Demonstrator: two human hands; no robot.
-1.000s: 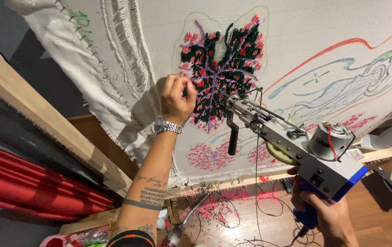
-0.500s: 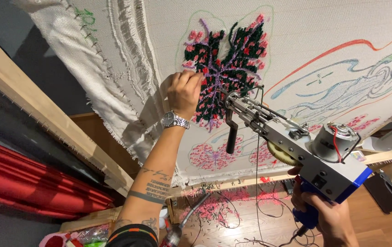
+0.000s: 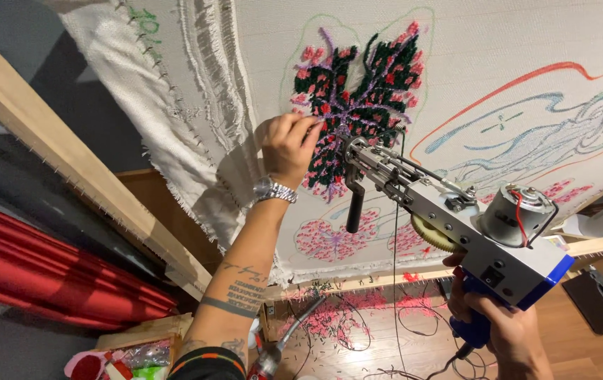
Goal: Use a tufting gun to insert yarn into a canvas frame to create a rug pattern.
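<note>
1. Pinching at the tufted red, purple and dark green patch point(image 3: 357, 112), the left hand point(image 3: 289, 144) has its fingers point(image 3: 308, 127) together on the yarn.
2. Right hand point(image 3: 505, 331), fingers clamped round the blue grip, holds the tufting gun point(image 3: 456, 218), its tip against the stretched cloth point(image 3: 526, 42) near the patch's lower edge.

A crinkly clear packet point(image 3: 139, 354) lies bottom left, contents colourful
</note>
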